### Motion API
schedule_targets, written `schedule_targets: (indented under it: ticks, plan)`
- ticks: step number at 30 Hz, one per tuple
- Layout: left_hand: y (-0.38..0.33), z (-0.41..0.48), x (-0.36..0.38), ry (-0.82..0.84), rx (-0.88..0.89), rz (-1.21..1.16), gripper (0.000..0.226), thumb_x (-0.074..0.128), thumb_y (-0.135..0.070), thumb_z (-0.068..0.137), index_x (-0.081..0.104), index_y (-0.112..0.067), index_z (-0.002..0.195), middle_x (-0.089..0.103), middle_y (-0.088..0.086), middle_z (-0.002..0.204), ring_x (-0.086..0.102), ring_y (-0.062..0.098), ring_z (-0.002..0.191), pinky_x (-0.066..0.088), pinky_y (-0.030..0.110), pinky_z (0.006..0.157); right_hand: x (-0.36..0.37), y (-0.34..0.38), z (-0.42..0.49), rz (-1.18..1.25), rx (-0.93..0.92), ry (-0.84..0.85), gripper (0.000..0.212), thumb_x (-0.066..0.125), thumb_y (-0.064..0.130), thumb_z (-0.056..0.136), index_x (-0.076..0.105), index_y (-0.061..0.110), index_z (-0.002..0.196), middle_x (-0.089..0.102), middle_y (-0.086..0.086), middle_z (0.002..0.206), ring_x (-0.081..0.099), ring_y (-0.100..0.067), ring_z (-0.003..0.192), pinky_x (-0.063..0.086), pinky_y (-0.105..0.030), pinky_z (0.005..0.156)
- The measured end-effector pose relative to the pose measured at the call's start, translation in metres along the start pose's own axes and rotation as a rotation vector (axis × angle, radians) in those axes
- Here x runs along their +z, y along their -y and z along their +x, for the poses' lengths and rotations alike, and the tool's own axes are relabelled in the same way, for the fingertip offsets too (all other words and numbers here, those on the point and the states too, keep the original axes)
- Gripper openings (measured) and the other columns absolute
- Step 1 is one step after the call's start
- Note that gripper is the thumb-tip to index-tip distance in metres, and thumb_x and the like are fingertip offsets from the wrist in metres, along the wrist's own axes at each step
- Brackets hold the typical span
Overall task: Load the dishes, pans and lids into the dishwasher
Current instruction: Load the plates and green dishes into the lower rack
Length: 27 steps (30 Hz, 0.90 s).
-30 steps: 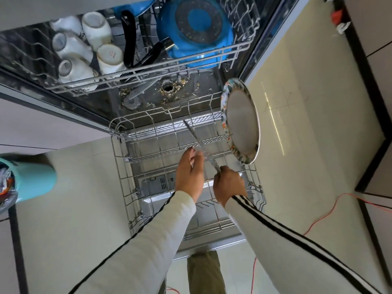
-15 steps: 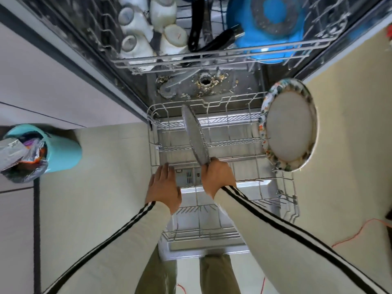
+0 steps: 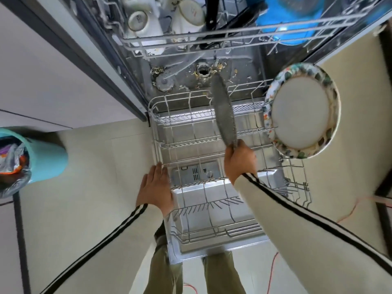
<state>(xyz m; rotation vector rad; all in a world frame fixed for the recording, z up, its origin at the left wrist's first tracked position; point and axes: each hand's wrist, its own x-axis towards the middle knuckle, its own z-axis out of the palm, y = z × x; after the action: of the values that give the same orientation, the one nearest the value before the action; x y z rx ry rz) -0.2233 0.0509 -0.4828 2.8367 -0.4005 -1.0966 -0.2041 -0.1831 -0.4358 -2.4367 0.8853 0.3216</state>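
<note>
Gripping grey plate (image 3: 223, 115) by near rim with right hand (image 3: 239, 161), holding it edge-on over lower rack (image 3: 156, 132) middle tines. Holding left hand (image 3: 156, 187) flat beside rack's left edge, grasping nothing. Risking a missed slot: plate tipping sideways toward floral plate (image 3: 303, 115) standing at right.

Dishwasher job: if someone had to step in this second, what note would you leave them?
Right hand grips the grey dish by its edge, held upright over the lower rack.
Left hand open, beside the rack's left rim.
Done: floral plate stands at the rack's right side; cups and blue pan sit in the upper rack.
Left: seat the grey dish between the tines; further items are out of view.
</note>
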Motion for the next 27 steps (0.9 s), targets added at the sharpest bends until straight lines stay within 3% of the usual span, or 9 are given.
schedule_targets:
  ticks: [5, 11, 18, 22, 27]
  plan:
    - [-0.008, 0.009, -0.001, -0.030, 0.037, 0.043, 0.077, 0.045, -0.031, 0.096, 0.001, -0.011, 0.157, -0.007, 0.008, 0.165, -0.006, 0.026, 0.152, 0.007, 0.041, 0.124, -0.037, -0.053, 0.046, -0.113, 0.157, -0.127, 0.027, 0.045, 0.021, 0.101, 0.055, -0.002, 0.111, 0.065, -0.029, 0.101, 0.062, -0.046, 0.095, 0.047, -0.044, 0.074]
    - [-0.061, 0.032, -0.006, -0.066, 0.104, 0.023, 0.076, 0.047, -0.030, 0.096, 0.003, -0.011, 0.157, -0.011, 0.007, 0.164, -0.006, 0.025, 0.152, 0.005, 0.038, 0.124, -0.043, -0.090, 0.070, -0.045, 0.266, -0.097, 0.026, 0.044, 0.021, 0.102, 0.056, 0.000, 0.111, 0.064, -0.031, 0.105, 0.061, -0.047, 0.096, 0.032, -0.035, 0.070]
    - [-0.107, 0.041, -0.004, -0.074, 0.121, 0.015, 0.076, 0.045, -0.032, 0.097, 0.003, -0.013, 0.157, -0.013, 0.006, 0.164, -0.006, 0.023, 0.152, 0.003, 0.040, 0.121, -0.049, -0.110, 0.089, -0.052, 0.218, -0.068, 0.030, 0.046, 0.020, 0.100, 0.059, -0.005, 0.110, 0.065, -0.033, 0.103, 0.062, -0.047, 0.095, 0.047, -0.042, 0.077]
    - [-0.116, 0.036, 0.003, -0.078, 0.104, 0.049, 0.074, 0.041, -0.033, 0.097, 0.002, -0.014, 0.157, -0.011, 0.005, 0.165, -0.004, 0.023, 0.152, 0.007, 0.041, 0.124, -0.055, -0.115, 0.113, -0.004, 0.271, 0.004, 0.033, 0.046, 0.020, 0.099, 0.062, -0.006, 0.111, 0.064, -0.031, 0.112, 0.059, -0.045, 0.107, 0.047, -0.042, 0.088]
    - [-0.120, 0.033, 0.016, -0.091, 0.115, -0.002, 0.073, 0.044, -0.029, 0.096, 0.007, -0.014, 0.157, -0.001, 0.006, 0.165, 0.000, 0.024, 0.152, 0.009, 0.042, 0.124, -0.045, -0.125, 0.132, 0.112, 0.403, 0.042, 0.037, 0.055, 0.029, 0.094, 0.067, 0.000, 0.113, 0.067, -0.024, 0.113, 0.063, -0.040, 0.105, 0.049, -0.041, 0.087]
